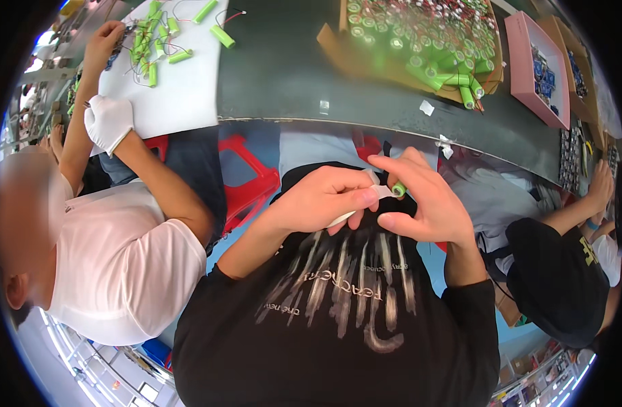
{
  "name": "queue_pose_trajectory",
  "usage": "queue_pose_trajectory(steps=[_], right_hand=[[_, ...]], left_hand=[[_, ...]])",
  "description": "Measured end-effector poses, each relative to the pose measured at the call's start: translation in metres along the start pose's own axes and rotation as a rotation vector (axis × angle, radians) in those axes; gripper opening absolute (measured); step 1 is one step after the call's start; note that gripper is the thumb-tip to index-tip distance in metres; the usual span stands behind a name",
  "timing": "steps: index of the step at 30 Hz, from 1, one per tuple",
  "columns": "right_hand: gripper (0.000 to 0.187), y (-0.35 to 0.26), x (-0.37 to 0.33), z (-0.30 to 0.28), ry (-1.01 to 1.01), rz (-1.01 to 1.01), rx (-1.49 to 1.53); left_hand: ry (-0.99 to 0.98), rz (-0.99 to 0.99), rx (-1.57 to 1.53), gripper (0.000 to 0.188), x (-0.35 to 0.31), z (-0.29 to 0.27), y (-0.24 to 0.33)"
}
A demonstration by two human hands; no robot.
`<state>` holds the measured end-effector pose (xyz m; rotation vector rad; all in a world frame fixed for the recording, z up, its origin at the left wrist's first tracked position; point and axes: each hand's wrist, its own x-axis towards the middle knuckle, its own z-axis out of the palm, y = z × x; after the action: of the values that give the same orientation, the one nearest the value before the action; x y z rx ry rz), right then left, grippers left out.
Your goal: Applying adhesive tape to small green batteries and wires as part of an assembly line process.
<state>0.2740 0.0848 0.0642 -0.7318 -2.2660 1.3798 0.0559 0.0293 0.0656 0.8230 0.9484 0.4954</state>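
In front of my chest, my left hand pinches a short white strip between thumb and forefinger. A curved white edge, perhaps part of a tape roll, shows under the same fingers. The strip reaches to the end of a green cylindrical battery cell, which my right hand holds with its curled fingers. The forefinger and thumb of that hand are spread apart around the cell. Most of the cell's length is hidden by the hand.
Beyond my hands runs a dark worktable. A cardboard box of wired green cells stands on it, beside a pink box of blue boards. At left, a co-worker's gloved hand rests by loose cells on a white sheet. Another person sits right.
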Motion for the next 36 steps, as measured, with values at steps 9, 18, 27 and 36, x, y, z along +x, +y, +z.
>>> queue_pose_trajectory(steps=[9,18,27,36], right_hand=[[0.040,0.007,-0.002,0.014,0.088,-0.022,-0.043],[0.014,-0.020,-0.002,0.025,0.274,0.000,0.119],[0.037,0.010,0.028,0.024,0.187,0.021,1.110],[0.061,-0.055,0.211,0.063,0.580,-0.325,0.204]], left_hand=[[0.003,-0.027,0.082,0.028,0.007,0.006,0.002],[0.457,0.081,0.964,0.018,0.037,0.009,-0.041],[0.610,0.121,0.577,0.016,0.024,-0.013,-0.045],[0.380,-0.032,0.312,0.019,0.028,0.003,-0.042]])
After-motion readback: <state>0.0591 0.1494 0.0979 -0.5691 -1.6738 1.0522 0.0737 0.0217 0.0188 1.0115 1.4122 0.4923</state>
